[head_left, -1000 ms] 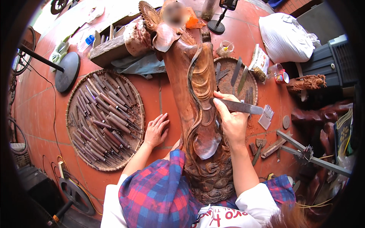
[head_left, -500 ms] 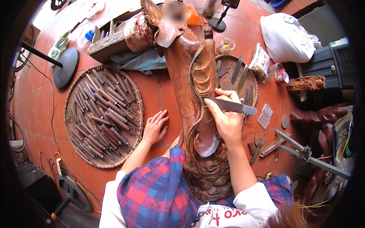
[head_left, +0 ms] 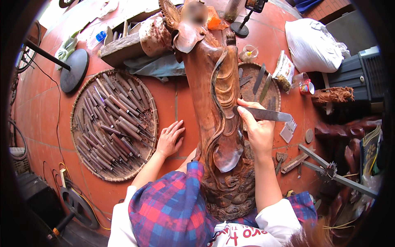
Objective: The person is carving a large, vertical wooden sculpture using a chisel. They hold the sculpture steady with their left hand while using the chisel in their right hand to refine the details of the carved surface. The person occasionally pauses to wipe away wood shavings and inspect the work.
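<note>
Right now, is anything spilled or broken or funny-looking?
Nothing looks clearly broken. It's a bit messy, though: brown crumbs lie among the wooden-handled tools in the round basket on the left, and the pale container left of the carved statue's upper end has reddish-brown smears. I can't tell what made them.

Two hands (head_left: 169, 139), one held tool (head_left: 268, 115), two round trays (head_left: 113, 178)

Statue (head_left: 203, 84): brown wood, carved with curved folds and a winding dark-edged band; glossy near the knotty base
Statue pose: lengthwise before the person, base nearest
Metal strip (head_left: 273, 115): flat, grey, narrow, rounded outer end
Strip pose: crosswise, pinched in the right hand (head_left: 260, 128), inner end over the statue; contact unclear
</note>
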`<state>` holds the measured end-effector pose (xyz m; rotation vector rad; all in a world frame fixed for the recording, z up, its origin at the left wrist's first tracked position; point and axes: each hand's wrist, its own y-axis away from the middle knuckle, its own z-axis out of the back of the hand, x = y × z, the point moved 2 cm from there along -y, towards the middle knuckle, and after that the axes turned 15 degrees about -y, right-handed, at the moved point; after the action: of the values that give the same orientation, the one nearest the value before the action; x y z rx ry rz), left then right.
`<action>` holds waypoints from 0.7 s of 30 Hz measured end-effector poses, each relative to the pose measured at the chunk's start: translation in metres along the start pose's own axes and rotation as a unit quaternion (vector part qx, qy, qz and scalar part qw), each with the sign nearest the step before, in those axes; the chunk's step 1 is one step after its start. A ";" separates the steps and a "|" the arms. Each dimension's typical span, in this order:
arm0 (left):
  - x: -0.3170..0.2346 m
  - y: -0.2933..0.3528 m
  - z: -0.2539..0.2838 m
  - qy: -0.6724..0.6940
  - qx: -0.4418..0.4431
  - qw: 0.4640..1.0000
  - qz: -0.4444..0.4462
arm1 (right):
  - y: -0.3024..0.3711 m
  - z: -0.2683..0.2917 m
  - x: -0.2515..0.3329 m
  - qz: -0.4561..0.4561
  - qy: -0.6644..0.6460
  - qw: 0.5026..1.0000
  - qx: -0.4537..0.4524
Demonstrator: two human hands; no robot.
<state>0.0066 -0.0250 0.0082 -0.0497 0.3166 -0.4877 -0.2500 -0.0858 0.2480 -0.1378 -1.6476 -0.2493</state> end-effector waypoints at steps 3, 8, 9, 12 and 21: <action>0.001 -0.002 0.003 0.003 0.003 1.000 0.001 | 0.003 -0.006 0.002 0.058 0.086 0.994 0.034; 0.000 0.000 0.003 0.006 0.000 1.000 0.004 | -0.007 0.007 0.001 -0.012 -0.017 0.999 0.035; -0.002 0.001 0.003 0.009 -0.001 1.000 0.003 | -0.006 0.005 0.006 0.031 0.024 0.998 0.051; 0.001 -0.003 0.005 0.005 0.003 1.000 0.005 | -0.001 -0.002 0.007 0.079 0.127 0.985 0.087; 0.000 -0.004 0.006 0.002 0.001 1.000 0.000 | -0.003 0.000 0.007 0.101 0.125 0.982 0.097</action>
<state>0.0068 -0.0285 0.0141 -0.0476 0.3199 -0.4886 -0.2510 -0.0888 0.2548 -0.1191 -1.3875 0.0482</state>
